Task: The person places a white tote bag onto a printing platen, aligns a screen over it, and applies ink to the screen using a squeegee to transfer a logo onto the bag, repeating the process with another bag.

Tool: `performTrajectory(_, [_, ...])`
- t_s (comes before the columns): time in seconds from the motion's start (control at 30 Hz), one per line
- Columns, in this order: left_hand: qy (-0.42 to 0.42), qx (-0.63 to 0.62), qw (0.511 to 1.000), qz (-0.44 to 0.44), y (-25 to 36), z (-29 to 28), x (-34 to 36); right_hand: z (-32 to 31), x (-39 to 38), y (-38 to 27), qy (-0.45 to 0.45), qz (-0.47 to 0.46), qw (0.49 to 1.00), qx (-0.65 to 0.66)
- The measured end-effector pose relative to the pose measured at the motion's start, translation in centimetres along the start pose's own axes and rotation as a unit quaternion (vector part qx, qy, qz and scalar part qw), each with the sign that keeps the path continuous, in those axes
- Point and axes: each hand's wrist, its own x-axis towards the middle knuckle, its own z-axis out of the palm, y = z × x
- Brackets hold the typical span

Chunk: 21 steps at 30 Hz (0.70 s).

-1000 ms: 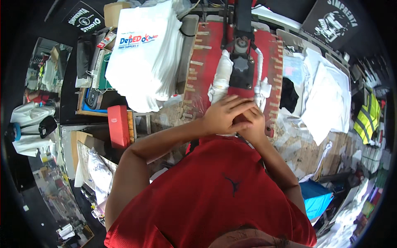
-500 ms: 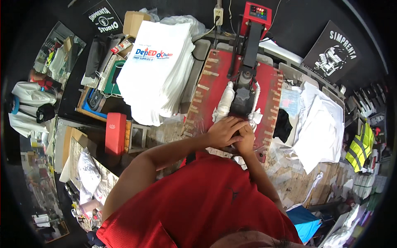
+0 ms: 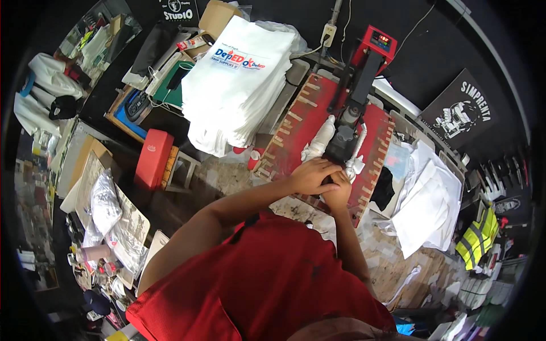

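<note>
A red heat press [image 3: 372, 150] with taped edges stands ahead of me, its lit display [image 3: 380, 38] on top. Two white-wrapped bars [image 3: 319, 137] run forward along its black centre. My left hand [image 3: 313, 176] lies at the near end of these bars with fingers curled, overlapping my right hand [image 3: 336, 190]. Both appear closed around the press's front handle, which they largely hide.
Left are a tall stack of printed white sheets [image 3: 233, 96], a red box [image 3: 153, 159] and cluttered boards [image 3: 131, 238]. Right lie white fabric [image 3: 426, 210], black cloth [image 3: 382, 187] and a yellow reflective vest [image 3: 476, 238]. Cords [image 3: 341, 34] hang behind the press.
My view has tilted and rotated, bringing more of the wall and the press's top display into sight. Both hands stay together at the front of the press.
</note>
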Motion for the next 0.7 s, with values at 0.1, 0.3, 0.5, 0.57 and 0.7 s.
performTrajectory(0.1, [-0.022, 0.003, 1.000, -0.017, 0.2, 0.1, 0.4, -0.1, -0.3, 0.6, -0.002, 0.002, 1.000, 0.006])
performTrajectory(0.3, [-0.020, -0.027, 0.999, -0.032, 0.4, -0.1, 0.6, 0.0, -0.3, 0.3, 0.013, 0.021, 1.000, -0.010])
performTrajectory(0.5, [-0.014, -0.013, 0.999, -0.036, 0.6, -0.2, 0.6, -1.0, 0.1, -0.4, -0.045, -0.007, 0.999, -0.004])
performTrajectory(0.57, [-0.022, -0.015, 0.999, -0.032, 0.4, -0.3, 0.5, -0.8, -0.2, 0.2, -0.073, -0.039, 0.996, 0.017])
performTrajectory(0.7, [-0.026, -0.009, 0.999, -0.026, 0.8, 0.0, 0.9, -1.0, -1.0, 0.3, -0.088, 0.000, 0.996, -0.014])
